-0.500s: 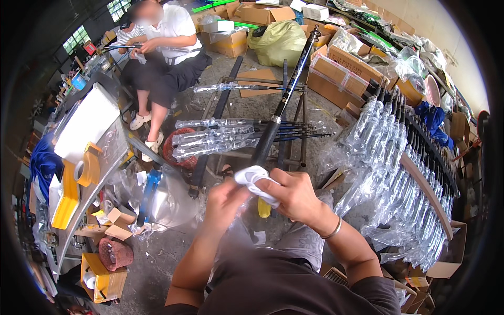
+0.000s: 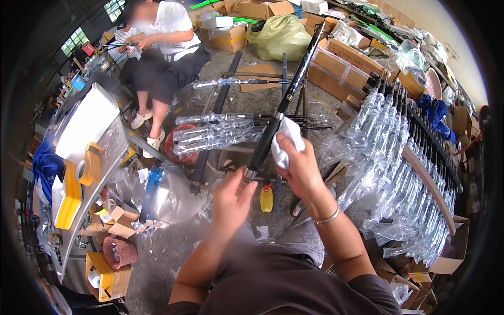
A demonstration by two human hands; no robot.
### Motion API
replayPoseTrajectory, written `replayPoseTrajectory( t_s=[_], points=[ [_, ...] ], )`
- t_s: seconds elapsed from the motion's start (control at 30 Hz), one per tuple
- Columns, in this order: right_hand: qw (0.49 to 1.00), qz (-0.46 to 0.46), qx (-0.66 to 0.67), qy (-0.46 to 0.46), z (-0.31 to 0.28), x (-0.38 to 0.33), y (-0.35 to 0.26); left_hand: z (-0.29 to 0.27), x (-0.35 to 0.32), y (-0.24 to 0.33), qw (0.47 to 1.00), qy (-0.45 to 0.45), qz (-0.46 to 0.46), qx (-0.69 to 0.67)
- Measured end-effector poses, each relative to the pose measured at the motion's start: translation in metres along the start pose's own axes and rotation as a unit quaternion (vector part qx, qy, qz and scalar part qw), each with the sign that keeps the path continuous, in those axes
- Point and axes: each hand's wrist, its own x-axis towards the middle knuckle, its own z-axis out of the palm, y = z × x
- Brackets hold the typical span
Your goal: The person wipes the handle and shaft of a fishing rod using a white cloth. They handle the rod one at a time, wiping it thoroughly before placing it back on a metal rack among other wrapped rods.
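Note:
A black fishing rod [image 2: 266, 140] slants up and away from me, its silver-ringed butt end gripped by my left hand [image 2: 231, 198]. In my right hand [image 2: 303, 167] a bunched white cloth [image 2: 287, 143] is pinched, just beside the rod's dark handle; whether it touches the handle I cannot tell. Behind the rod, several plastic-wrapped rods [image 2: 220, 136] lie across a low stand with dark bars [image 2: 220, 102]. Below and between my hands, a small yellow bottle with a red cap [image 2: 266, 199] stands on the floor.
Many plastic-wrapped rods [image 2: 391, 157] lean in a rack on the right. Cardboard boxes [image 2: 336, 73] and a pale green sack [image 2: 281, 37] are at the back. A cluttered bench with tape rolls [image 2: 89, 167] runs along the left. Another person [image 2: 163, 47] sits at upper left, handling a rod.
My right hand with the cloth has moved from the rod's butt end up and right, alongside the handle. My left hand now grips the butt, and the yellow bottle shows more.

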Motion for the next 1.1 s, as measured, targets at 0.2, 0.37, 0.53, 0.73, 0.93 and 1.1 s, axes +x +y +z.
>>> replayPoseTrajectory(
  t_s=[0.2,0.37,0.53,0.73,0.93,1.1],
  points=[
    [0.998,0.014,-0.061,0.005,0.004,-0.020,0.032,0.002,0.006,-0.002,1.000,0.004,-0.002,-0.021],
    [0.979,0.031,0.154,-0.134,-0.027,0.021,-0.013,-0.007,-0.002,-0.001,0.912,-0.139,-0.238,-0.303],
    [0.973,0.033,0.147,-0.178,-0.027,0.007,0.017,-0.010,0.006,0.001,0.848,-0.155,-0.273,-0.428],
    [0.996,-0.087,0.019,0.008,-0.025,-0.007,0.010,-0.013,0.004,-0.008,0.948,-0.087,-0.199,-0.234],
    [0.745,-0.396,-0.532,-0.069,-0.021,0.015,-0.029,-0.007,0.003,0.001,0.957,-0.079,-0.192,-0.204],
    [0.725,-0.341,-0.564,-0.200,-0.014,-0.019,0.002,-0.003,0.001,-0.011,0.996,-0.031,-0.080,-0.016]
  ],
)
